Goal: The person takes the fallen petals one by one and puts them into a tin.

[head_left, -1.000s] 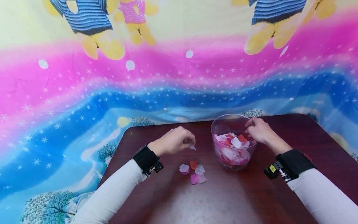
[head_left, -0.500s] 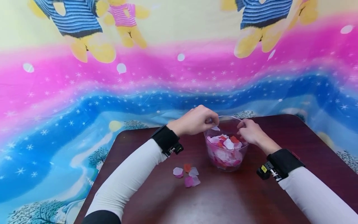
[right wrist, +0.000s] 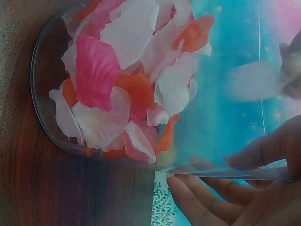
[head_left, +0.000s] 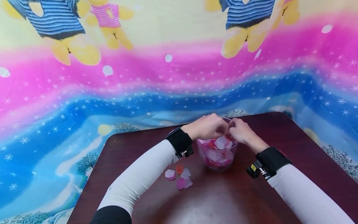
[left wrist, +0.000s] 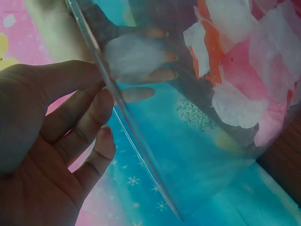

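Both hands are up at the top of a clear glass bowl [head_left: 216, 155] full of fake flower petals [head_left: 221, 143] in white, pink and orange-red. The bowl sits on a dark reddish-brown table [head_left: 237, 199], around the middle and a bit toward the far edge.

The left hand [head_left: 207, 127] hangs over the left side of the rim with its fingers curled. In the left wrist view the fingertips [left wrist: 162, 59] show through the glass and pinch a single whitish petal [left wrist: 129, 54] just inside the wall, above the pile.

The right hand [head_left: 241, 131] is on the right side of the rim. From the right wrist view its fingers [right wrist: 207, 200] wrap around the edge of the glass, some inside and some outside, so it grips the rim.

The two hands nearly touch over the bowl; whether they actually meet I can't tell.

Just left of the bowl, near the left forearm, a little cluster of loose petals [head_left: 178, 178] lies on the table: a couple pale, one orange, one pink. Behind the table hangs a bright cartoon backdrop cloth [head_left: 112, 87] with pink and blue bands, stars and teddy bears. Both wrists wear black straps [head_left: 180, 141] over white sleeves.
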The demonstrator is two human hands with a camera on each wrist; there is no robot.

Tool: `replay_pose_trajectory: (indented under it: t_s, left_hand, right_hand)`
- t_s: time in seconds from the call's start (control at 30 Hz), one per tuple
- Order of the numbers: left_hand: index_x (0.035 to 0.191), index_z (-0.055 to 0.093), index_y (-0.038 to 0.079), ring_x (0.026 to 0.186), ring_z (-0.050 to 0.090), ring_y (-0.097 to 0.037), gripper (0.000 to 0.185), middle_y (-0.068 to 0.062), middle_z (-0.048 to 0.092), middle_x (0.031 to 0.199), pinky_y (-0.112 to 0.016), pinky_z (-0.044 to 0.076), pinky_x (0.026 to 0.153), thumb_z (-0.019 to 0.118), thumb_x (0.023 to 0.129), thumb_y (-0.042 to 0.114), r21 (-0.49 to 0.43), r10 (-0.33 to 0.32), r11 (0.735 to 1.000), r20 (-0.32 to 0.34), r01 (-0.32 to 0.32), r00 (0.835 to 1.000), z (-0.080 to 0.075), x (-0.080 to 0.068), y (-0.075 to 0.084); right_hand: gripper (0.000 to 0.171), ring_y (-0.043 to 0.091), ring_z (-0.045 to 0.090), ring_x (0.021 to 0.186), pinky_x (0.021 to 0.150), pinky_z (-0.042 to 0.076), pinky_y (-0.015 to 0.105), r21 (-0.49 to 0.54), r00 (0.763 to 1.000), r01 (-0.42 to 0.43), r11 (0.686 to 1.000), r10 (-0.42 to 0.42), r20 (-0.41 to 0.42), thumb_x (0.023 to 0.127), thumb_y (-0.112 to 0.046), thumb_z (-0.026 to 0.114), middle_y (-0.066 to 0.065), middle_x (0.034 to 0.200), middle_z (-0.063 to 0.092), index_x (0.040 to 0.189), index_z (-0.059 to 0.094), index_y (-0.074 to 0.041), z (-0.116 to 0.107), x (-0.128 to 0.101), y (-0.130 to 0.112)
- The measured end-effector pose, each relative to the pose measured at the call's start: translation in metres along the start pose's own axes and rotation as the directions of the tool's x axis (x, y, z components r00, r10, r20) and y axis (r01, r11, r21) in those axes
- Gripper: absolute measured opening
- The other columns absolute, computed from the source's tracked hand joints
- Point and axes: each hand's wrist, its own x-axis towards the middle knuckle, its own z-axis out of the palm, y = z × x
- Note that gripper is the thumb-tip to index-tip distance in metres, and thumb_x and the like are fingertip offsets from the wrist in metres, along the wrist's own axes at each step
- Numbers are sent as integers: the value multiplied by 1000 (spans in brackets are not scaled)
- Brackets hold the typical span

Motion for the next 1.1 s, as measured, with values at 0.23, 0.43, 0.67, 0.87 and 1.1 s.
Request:
replay_pose_trajectory:
  t_s: [0.23,0.43,0.67,0.87,1.1]
  left_hand:
    - [102,77,16,84,62,-7,8,4,72,95,-18,50,78,72,96,14,-24,-22,999,-76,21,997,-16,-19,-7]
    - [107,75,17,74,57,-10,10,4,69,91,-24,47,74,71,98,15,-18,-92,996,-134,91,987,-32,-61,-17]
    - [108,76,16,73,53,-9,11,7,69,98,-25,48,71,72,97,15,50,-158,985,-149,167,976,-28,-119,-33]
    - [106,75,19,75,56,-8,12,6,70,102,-26,48,67,76,94,17,51,-233,969,-111,240,966,-13,-163,-45]
    - [107,75,20,77,59,-9,18,6,71,104,-27,50,66,80,91,20,24,-320,947,3,320,947,21,-198,-52]
  right_hand:
    - [35,36,65,98,73,53,38,10,1000,-10,1000,10,8,100,-7,39,30,117,63,128,50,11,4,3,-5]
    - [40,45,65,105,74,58,41,21,1000,-12,1000,11,20,99,-6,39,35,121,62,132,47,14,6,4,-5]
    - [40,47,65,104,75,59,44,-8,1000,12,1000,-11,18,98,-5,37,37,119,62,130,47,17,1,1,-3]
    - [40,47,66,103,72,58,41,-13,1000,15,1000,-14,20,98,-5,38,37,119,63,130,47,17,0,2,-1]
    - [41,49,65,104,76,59,48,-14,999,24,1000,-23,25,98,-5,37,38,120,62,131,46,18,3,1,-4]
